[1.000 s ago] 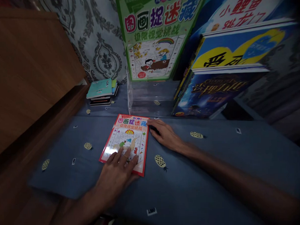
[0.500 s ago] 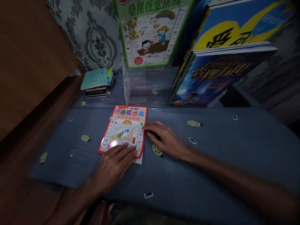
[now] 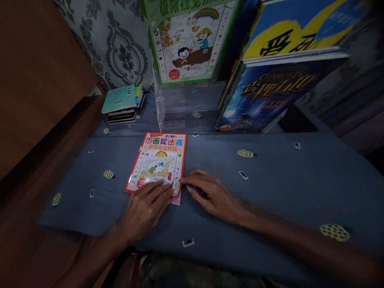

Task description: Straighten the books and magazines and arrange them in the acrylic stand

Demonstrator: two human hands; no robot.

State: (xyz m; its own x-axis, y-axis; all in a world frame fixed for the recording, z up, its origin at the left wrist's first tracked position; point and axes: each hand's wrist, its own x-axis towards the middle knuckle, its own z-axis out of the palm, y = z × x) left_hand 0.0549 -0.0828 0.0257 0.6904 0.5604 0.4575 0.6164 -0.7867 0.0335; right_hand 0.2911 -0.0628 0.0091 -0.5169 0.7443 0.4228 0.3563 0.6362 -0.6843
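A red-bordered picture book [image 3: 157,162] with colourful Chinese lettering lies closed on the dark blue tablecloth in front of me. A pale pinkish sheet or page [image 3: 176,201] sticks out from under its lower right corner. My left hand [image 3: 146,207] rests flat on the book's lower part, its fingers stretched over the cover. Beside the book's right edge is my right hand [image 3: 214,196], loosely curved, with the index fingertip touching the lower right edge. There is a gap between its thumb and fingers, and nothing shows in it.
A clear acrylic rack [image 3: 187,114] at the back holds a large green picture book [image 3: 190,43]. Right of it stand a dark blue book [image 3: 269,95] and a yellow-and-blue book [image 3: 288,29]. A small stack of books [image 3: 121,100] lies at the back left.
My right hand has slid down along the book's right edge, toward me. My left hand stays on the cover. The whole view has shifted slightly.
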